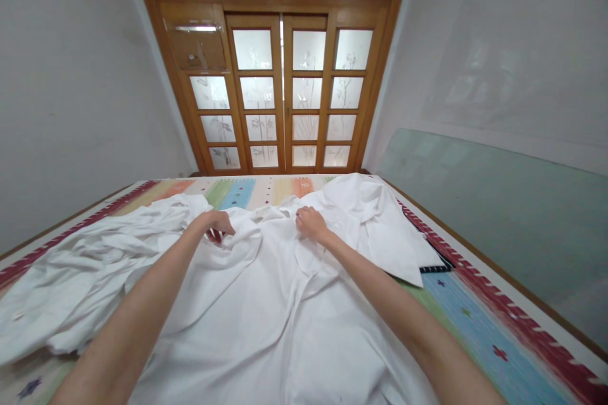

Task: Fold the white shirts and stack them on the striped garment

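Note:
A large white shirt [266, 304] lies spread and wrinkled in front of me, with what looks like its collar at the far edge. My right hand [311, 223] is closed, its fingers pinching the cloth near that collar. To the left, my left hand [221, 225] arches over the shirt with its fingers bent and apart, touching the fabric. The fingertips are partly hidden, so a light hold on the cloth there cannot be ruled out.
More crumpled white cloth [95, 266] lies at the left. A striped, patterned cover [475, 310] lies beneath everything. Black-edged fabric [434, 269] peeks out at the right. A pale green panel [498, 202] runs along the right wall; wooden glazed doors [284, 92] stand beyond.

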